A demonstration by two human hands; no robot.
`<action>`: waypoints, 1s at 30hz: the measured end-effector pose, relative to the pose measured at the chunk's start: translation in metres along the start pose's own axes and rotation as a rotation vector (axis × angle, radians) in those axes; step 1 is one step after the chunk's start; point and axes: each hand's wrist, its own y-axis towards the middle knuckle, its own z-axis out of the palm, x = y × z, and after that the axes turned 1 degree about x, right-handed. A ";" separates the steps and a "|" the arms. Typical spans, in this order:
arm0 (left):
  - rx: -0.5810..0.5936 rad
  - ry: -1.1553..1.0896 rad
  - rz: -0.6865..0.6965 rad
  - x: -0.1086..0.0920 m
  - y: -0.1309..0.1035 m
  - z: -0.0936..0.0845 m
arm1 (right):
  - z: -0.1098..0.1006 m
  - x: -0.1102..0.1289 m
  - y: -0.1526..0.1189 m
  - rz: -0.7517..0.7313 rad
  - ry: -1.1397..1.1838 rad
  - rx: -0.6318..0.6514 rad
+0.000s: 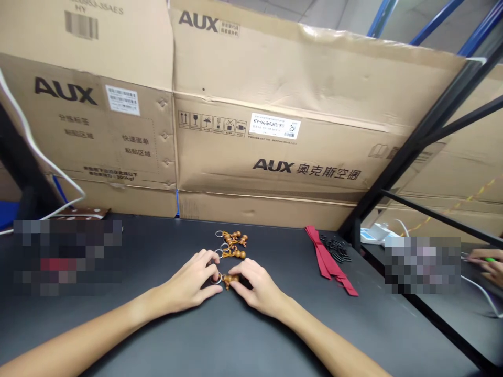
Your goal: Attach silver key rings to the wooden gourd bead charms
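Observation:
On the black tabletop lies a beaded gourd keychain (pixel 227 282) with a metal ring and brown wooden beads. My left hand (pixel 194 278) curls its fingertips and thumb about the ring end. Over the bead end, my right hand (pixel 256 285) pinches with thumb and fingers, partly hiding the beads. Just beyond my hands sits a second keychain (pixel 239 254), its ring close to my left fingertips. Behind that, more keychains (pixel 236 239) rest in a small group, rings pointing left.
Dark red ribbon strips (pixel 328 262) lie on the right, beside a pile of black clips or loops (pixel 337 249). Cardboard boxes (pixel 267 152) wall off the back. A black metal frame (pixel 393 157) rises at right, with another person's hand (pixel 489 263) beyond it. A white cable (pixel 39 149) hangs at left.

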 end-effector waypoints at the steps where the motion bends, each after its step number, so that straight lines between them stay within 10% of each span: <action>1: -0.004 0.008 0.004 0.000 0.000 0.000 | -0.001 0.001 0.000 -0.015 0.011 0.011; 30: 0.146 -0.262 -0.019 -0.001 0.007 -0.012 | 0.003 0.000 0.000 -0.151 -0.146 -0.068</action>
